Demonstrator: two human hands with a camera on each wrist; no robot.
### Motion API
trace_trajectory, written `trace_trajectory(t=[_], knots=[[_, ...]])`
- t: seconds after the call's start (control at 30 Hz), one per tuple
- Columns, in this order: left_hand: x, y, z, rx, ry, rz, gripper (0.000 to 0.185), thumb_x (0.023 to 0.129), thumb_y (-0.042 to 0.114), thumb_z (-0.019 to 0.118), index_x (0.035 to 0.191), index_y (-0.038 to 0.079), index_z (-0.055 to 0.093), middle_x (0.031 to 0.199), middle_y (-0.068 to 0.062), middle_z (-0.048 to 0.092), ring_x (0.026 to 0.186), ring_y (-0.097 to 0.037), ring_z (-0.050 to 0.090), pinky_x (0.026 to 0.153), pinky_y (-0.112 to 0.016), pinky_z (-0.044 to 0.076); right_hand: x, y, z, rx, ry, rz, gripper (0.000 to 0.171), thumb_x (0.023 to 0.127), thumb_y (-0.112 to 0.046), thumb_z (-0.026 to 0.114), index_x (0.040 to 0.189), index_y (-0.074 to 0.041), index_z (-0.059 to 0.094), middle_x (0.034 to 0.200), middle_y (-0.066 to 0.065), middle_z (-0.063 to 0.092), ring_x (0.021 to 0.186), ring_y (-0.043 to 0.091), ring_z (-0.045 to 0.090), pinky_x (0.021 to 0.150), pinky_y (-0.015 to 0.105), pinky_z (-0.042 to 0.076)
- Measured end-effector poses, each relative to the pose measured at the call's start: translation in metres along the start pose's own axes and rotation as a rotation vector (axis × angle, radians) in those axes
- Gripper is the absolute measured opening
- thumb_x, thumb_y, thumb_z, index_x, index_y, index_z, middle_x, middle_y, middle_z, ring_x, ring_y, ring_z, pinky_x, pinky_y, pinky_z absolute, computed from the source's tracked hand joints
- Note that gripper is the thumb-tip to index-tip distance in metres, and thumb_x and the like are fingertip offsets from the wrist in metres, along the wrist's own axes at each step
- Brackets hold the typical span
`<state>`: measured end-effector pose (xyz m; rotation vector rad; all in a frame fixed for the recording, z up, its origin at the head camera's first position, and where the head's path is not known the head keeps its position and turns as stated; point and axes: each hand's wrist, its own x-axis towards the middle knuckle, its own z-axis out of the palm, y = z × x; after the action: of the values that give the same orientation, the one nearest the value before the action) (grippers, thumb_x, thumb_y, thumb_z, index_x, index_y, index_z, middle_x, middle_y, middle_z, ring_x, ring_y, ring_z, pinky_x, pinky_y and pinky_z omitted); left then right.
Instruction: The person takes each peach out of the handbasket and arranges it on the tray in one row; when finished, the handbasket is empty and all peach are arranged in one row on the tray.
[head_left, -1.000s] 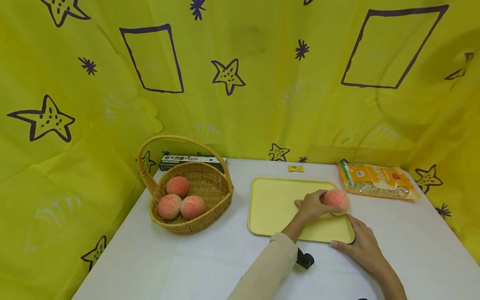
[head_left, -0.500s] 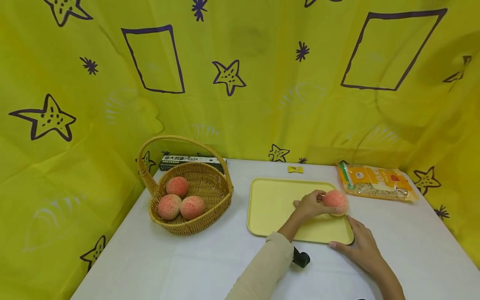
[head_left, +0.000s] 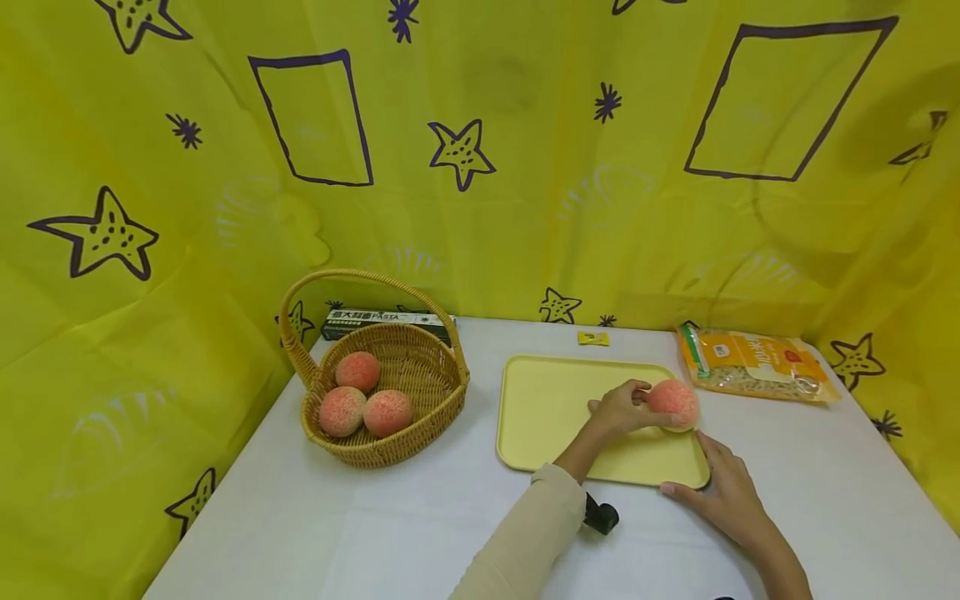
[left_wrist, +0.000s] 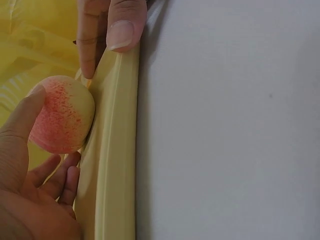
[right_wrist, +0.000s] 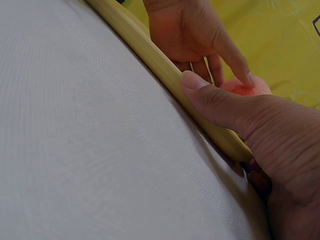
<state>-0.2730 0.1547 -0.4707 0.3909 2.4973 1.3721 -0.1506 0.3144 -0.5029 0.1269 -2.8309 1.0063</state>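
The left hand (head_left: 624, 410) curls its fingers round a peach (head_left: 672, 403) that sits on the tray (head_left: 555, 408), near the tray's right front corner; this grip appears intended to keep the round fruit from rolling. The right hand (head_left: 723, 492) pinches the tray's front right rim, thumb on top, apparently to steady the tray on the surface (head_left: 375, 533). The peach lies between both hands, just beyond the right. Left of the tray, a basket (head_left: 420, 433) holds three more peaches (head_left: 364, 397).
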Motion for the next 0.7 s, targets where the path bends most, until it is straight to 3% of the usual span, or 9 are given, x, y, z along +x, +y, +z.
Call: trace_trajectory(t=[0.13,0.23,0.37,0.43,0.7], knots=[[-0.002,-0.002,-0.005,-0.050,-0.014,0.007,0.056,0.077,0.045,0.081,0.125,0.024,0.061,0.111,0.015,0.069,0.100,0.001,0.060,0.093,-0.034,0.029,0.000,0.000,0.000,-0.006,-0.006,0.007,0.106,0.080,-0.038,0.079,0.151,0.009,0.017,0.143,0.042,0.030,0.125,0.060,0.029,0.094,0.073,0.027],[-0.004,-0.005,-0.009,-0.127,-0.030,-0.009,0.054,0.078,0.040,0.081,0.124,0.022,0.062,0.110,0.011,0.068,0.098,-0.001,0.060,0.095,-0.028,0.038,-0.001,0.000,0.000,-0.008,-0.008,0.006,0.105,0.080,-0.038,0.079,0.151,0.010,0.017,0.143,0.043,0.030,0.124,0.061,0.030,0.093,0.073,0.027],[-0.005,-0.011,-0.018,-0.244,-0.081,-0.015,0.050,0.081,0.034,0.079,0.126,0.018,0.062,0.110,0.004,0.066,0.096,-0.005,0.059,0.084,-0.025,0.049,0.000,0.001,0.001,-0.016,-0.011,0.004,0.105,0.080,-0.037,0.079,0.149,0.013,0.017,0.142,0.044,0.030,0.123,0.061,0.030,0.093,0.073,0.028],[-0.004,-0.013,-0.024,-0.279,-0.112,-0.019,0.049,0.083,0.033,0.077,0.126,0.016,0.061,0.108,0.002,0.066,0.094,-0.008,0.060,0.081,-0.026,0.050,0.000,0.001,0.000,-0.020,-0.012,0.002,0.105,0.081,-0.038,0.079,0.149,0.014,0.017,0.142,0.044,0.029,0.123,0.062,0.030,0.093,0.074,0.028],[-0.010,-0.017,-0.047,-0.258,-0.203,-0.011,0.042,0.089,0.031,0.071,0.125,0.013,0.061,0.103,0.000,0.066,0.089,-0.011,0.061,0.076,-0.027,0.047,0.002,0.002,0.000,-0.034,-0.015,0.000,0.105,0.080,-0.038,0.079,0.148,0.014,0.018,0.141,0.044,0.031,0.123,0.062,0.032,0.093,0.073,0.029]])
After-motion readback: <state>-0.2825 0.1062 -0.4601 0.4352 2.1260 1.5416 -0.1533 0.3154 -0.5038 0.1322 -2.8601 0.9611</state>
